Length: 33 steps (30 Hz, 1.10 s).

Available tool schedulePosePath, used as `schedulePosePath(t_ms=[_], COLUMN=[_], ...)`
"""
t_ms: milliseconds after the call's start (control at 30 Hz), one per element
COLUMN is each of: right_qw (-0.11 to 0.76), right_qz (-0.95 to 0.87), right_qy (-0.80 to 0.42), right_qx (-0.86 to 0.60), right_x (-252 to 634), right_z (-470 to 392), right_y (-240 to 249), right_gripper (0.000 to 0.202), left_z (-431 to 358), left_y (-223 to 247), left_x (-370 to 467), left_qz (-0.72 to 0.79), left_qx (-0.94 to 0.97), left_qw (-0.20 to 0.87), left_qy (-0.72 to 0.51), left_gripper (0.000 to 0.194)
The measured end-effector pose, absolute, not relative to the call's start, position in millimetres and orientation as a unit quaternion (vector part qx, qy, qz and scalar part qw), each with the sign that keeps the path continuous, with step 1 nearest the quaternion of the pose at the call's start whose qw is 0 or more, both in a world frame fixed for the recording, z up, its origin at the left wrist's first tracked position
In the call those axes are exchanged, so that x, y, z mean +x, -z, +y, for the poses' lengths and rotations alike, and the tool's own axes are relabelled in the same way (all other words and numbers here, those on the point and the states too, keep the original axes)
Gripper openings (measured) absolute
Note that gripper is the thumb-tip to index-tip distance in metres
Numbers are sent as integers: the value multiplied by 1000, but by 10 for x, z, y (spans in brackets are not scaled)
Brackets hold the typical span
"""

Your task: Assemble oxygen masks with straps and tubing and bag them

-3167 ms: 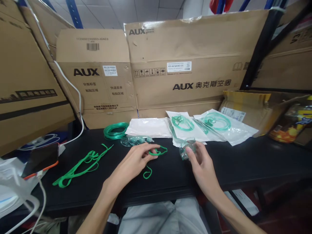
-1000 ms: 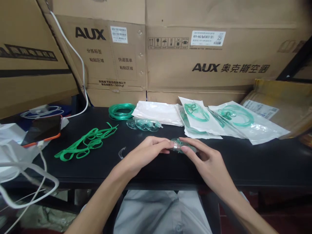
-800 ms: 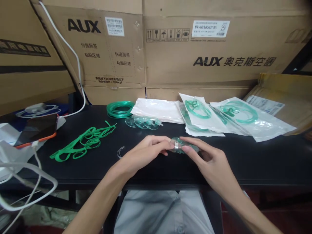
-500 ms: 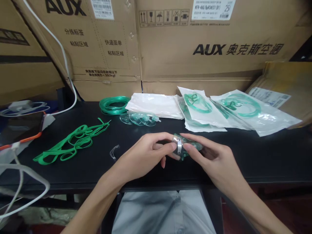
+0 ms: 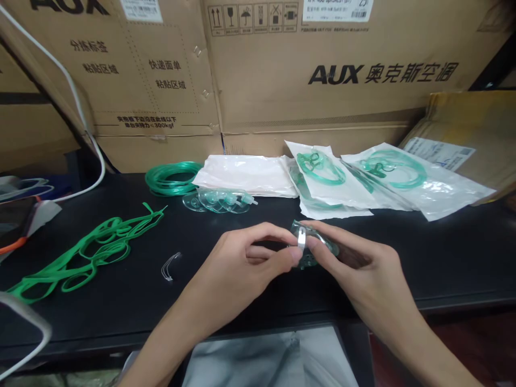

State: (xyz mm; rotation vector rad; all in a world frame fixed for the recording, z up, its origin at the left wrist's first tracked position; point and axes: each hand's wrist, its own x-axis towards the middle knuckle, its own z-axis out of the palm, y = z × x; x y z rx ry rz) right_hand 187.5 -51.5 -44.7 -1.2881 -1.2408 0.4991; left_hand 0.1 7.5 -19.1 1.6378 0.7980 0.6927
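Above the table's front part, my left hand (image 5: 258, 255) and my right hand (image 5: 350, 255) hold one clear green mask (image 5: 308, 260) between them. A silver metal strip (image 5: 301, 238) sits across the mask, between the two hands. My left thumb and fingers pinch the mask's left end at the strip. The right thumb presses beside the strip while the other right fingers wrap behind the mask. Several thin metal wires (image 5: 170, 267) lie on the table left of my left hand.
Green straps (image 5: 97, 250) lie at the left, with coiled green tubing (image 5: 173, 178) behind. Several clear masks (image 5: 226, 200) sit before white packets (image 5: 245, 174). Bagged mask sets (image 5: 322, 172) are at the back right. Cardboard boxes (image 5: 262, 97) stand behind; a white cable (image 5: 76, 86) hangs left.
The view has shifted, so the table items appear further left. Both hands still hold the mask; my left fingertips have moved slightly against the metal strip.
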Motion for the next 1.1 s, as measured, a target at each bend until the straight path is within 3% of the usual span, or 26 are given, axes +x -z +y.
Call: schedulePosePath(t_ms=[167, 500, 1100], right_qw=[594, 549, 554], right_qz=[-552, -591, -595], right_qy=[-213, -202, -175], right_qx=[-545, -556, -556], right_x=[1886, 1933, 1926], right_z=[-516, -562, -580], right_y=[419, 420, 436], right_gripper=[22, 28, 26], left_z=[63, 76, 55], left_y=[257, 212, 274], left_x=[61, 83, 120], left_qz=[309, 340, 313], left_qx=[741, 785, 793], left_qw=[478, 326, 325], left_qy=[-358, -402, -410], left_gripper=[13, 16, 12])
